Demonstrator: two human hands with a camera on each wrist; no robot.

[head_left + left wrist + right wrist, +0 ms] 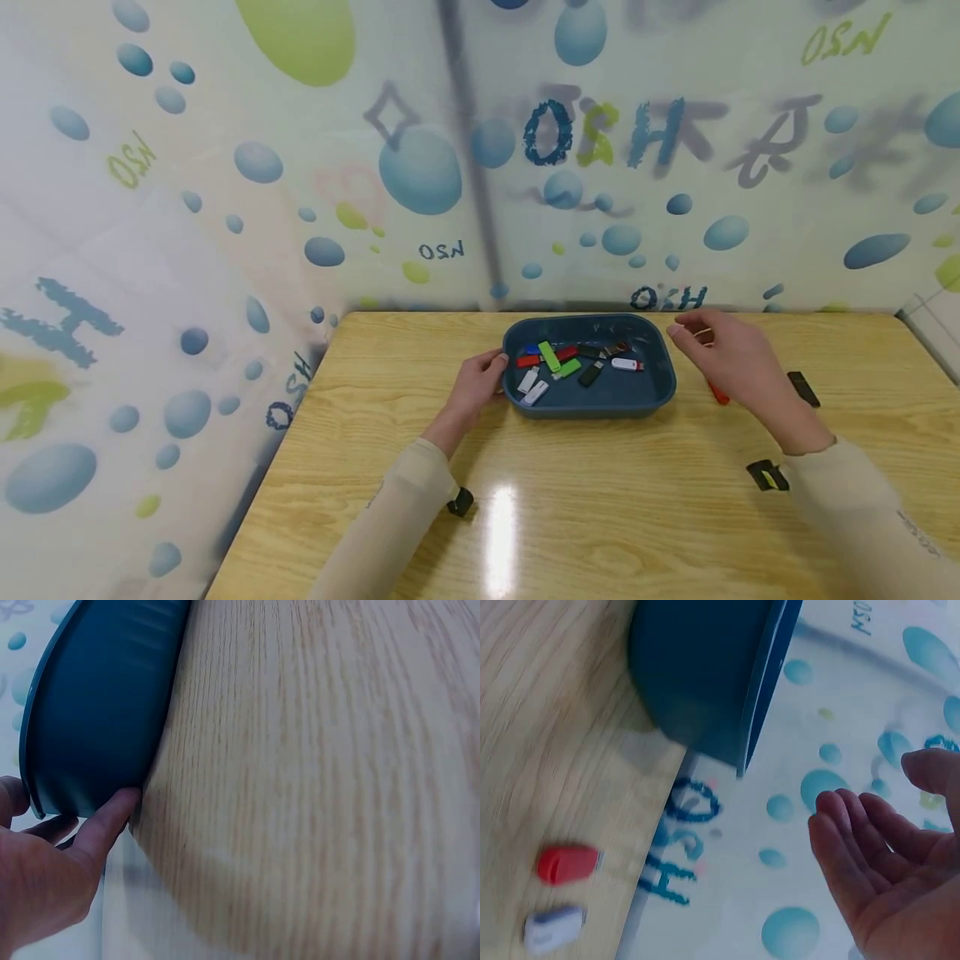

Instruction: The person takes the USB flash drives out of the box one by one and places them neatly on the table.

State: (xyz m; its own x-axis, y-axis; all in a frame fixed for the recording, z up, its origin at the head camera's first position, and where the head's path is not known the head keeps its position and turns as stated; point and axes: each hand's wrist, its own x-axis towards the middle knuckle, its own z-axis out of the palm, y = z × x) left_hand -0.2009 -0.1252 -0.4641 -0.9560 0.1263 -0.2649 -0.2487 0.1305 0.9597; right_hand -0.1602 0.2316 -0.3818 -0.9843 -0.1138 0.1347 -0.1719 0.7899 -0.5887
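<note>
A dark blue plastic bin point(592, 410) sits toward the back of the table with several USB sticks inside: green point(550, 357), red point(528, 361), white point(535, 393), black and blue ones. My left hand point(477, 385) grips the bin's left end, thumb at the rim and a fingertip low on the wall point(97, 712). Off the bin's right end, my right hand point(727, 354) is raised above the table, its fingers point(862, 847) loosely bent and thumb apart, nothing between them. Beneath it lie a red USB stick point(568, 864) and a whitish one point(553, 930).
To the right of the right hand, a black USB stick point(804, 389) lies on the wooden table point(600, 500). A patterned curtain point(420, 167) with blue and green spots hangs right behind the table's back edge.
</note>
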